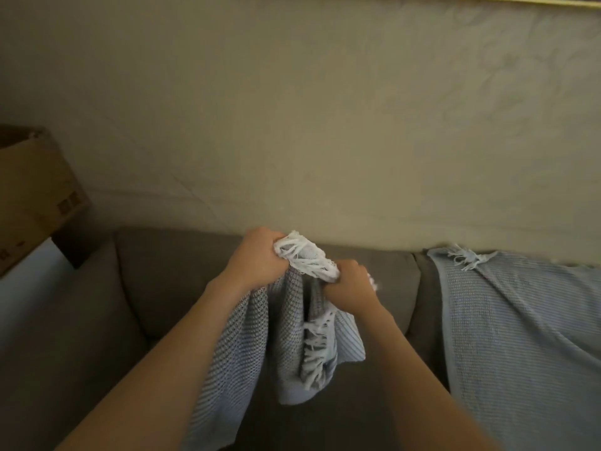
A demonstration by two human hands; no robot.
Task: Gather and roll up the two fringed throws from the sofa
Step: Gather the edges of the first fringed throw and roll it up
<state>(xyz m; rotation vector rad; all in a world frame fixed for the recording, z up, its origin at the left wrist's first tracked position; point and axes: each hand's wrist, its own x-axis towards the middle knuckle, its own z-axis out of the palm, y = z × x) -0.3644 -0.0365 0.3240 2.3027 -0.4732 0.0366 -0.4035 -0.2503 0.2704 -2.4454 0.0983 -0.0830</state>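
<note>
Mid-gather on the first throw (pixel 286 323). Clutching its bunched top edge in both fists above the sofa (pixel 162 275) seat, with the left hand (pixel 255 260) curled tight round the cloth on the higher, farther side and the right hand (pixel 349 288) curled round it just beside, slightly lower and nearer. Between the two fists, a short stretch of white fringe (pixel 305 257) pulled across. Below them, hanging in long vertical folds toward the seat, with another tuft of fringe dangling under the right fist. Long axis therefore straight down from the hands; not yet rolled.

Off to the right, well apart from both fists, the second throw (pixel 520 336): draped over the sofa back and down across the seat, fringe at its top corner, untouched. Nearer the right hand than the left. Running back to front, so probably best reached by shifting right and taking that top corner first. Likely to need the first bundle rolled, or tucked into one hand, before reaching. At far left, a cardboard box (pixel 35 190).
</note>
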